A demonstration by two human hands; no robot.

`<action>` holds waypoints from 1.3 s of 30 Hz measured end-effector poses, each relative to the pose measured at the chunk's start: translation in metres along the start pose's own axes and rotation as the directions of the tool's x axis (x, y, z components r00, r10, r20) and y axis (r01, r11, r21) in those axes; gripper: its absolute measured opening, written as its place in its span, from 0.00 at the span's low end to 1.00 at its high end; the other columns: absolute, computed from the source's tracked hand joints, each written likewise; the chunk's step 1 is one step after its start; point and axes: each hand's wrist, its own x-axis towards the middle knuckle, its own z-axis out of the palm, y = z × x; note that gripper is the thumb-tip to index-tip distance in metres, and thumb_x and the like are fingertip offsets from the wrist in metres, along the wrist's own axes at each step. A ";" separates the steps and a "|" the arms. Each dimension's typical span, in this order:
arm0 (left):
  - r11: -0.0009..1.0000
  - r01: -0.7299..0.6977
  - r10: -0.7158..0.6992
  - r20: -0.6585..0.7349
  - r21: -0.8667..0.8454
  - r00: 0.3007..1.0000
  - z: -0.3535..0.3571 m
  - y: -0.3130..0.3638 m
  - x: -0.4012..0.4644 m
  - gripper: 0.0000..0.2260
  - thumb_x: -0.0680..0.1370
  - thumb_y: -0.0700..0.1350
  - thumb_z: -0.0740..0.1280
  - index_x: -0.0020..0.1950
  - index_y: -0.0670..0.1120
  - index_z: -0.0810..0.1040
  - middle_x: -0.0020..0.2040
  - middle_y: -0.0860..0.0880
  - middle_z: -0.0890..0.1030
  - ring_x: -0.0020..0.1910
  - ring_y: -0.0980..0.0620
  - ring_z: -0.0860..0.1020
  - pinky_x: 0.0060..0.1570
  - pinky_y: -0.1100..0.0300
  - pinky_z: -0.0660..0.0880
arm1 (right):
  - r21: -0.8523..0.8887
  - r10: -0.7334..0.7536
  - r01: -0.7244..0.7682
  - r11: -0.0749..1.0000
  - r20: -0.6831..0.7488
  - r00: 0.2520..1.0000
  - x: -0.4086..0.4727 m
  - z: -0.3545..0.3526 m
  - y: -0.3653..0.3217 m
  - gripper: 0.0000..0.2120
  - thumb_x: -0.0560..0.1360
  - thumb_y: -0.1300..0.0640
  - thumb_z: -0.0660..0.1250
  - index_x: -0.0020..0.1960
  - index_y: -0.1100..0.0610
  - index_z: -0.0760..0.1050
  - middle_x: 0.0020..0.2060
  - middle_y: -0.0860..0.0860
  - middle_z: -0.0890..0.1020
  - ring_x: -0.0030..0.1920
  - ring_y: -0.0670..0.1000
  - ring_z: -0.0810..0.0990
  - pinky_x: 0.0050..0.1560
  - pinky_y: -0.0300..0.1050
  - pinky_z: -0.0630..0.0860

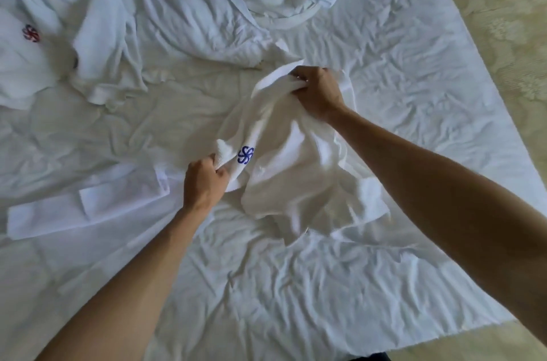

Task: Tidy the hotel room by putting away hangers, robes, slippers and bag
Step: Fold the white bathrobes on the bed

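robe (284, 171): centre frame, lifted off bed (384, 286) | left hand (204, 183), right hand (318, 91): fingers bunched on cloth | handling: likely soft, limp, light; grip collar or shoulders to shake flat

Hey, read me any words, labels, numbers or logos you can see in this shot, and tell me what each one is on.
No readable words or numbers anywhere.
Blue pinwheel emblem, no letters: on the white robe gripped by the left hand and right hand.
Red and blue pinwheel emblem, blurred, no letters legible: on the second white robe lying on the bed.
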 end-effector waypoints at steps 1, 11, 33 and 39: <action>1.000 0.024 -0.024 0.021 0.004 0.999 0.003 -0.015 -0.009 0.03 0.72 0.35 0.65 0.39 0.37 0.78 0.37 0.33 0.81 0.33 0.36 0.69 0.37 0.53 0.71 | 0.035 0.019 -0.019 0.999 0.007 1.000 -0.013 0.008 -0.005 0.13 0.69 0.61 0.66 0.50 0.51 0.84 0.42 0.52 0.86 0.45 0.55 0.83 0.40 0.44 0.73; 0.946 0.036 -0.135 0.291 0.323 0.947 -0.007 -0.127 -0.057 0.09 0.75 0.46 0.72 0.53 0.45 0.84 0.47 0.37 0.84 0.49 0.32 0.80 0.42 0.49 0.76 | -0.008 -0.017 0.019 1.000 0.204 0.979 -0.243 0.084 0.022 0.18 0.67 0.49 0.75 0.54 0.49 0.76 0.44 0.44 0.82 0.41 0.49 0.82 0.35 0.46 0.78; 0.419 -0.899 0.516 0.782 0.124 0.348 0.080 0.118 -0.029 0.40 0.64 0.74 0.71 0.67 0.49 0.75 0.60 0.51 0.80 0.60 0.50 0.76 0.62 0.53 0.68 | -0.243 0.394 -0.445 0.862 -0.229 0.890 -0.317 0.031 0.064 0.30 0.70 0.34 0.66 0.64 0.52 0.76 0.61 0.49 0.76 0.63 0.56 0.71 0.66 0.57 0.64; 0.524 -0.839 0.512 0.733 0.147 0.448 0.071 0.086 -0.020 0.17 0.70 0.63 0.74 0.37 0.51 0.75 0.39 0.51 0.82 0.43 0.48 0.81 0.42 0.59 0.64 | -0.474 0.253 -0.176 0.863 0.103 0.962 -0.340 -0.014 0.134 0.49 0.59 0.31 0.78 0.73 0.51 0.70 0.70 0.50 0.71 0.73 0.57 0.64 0.75 0.66 0.45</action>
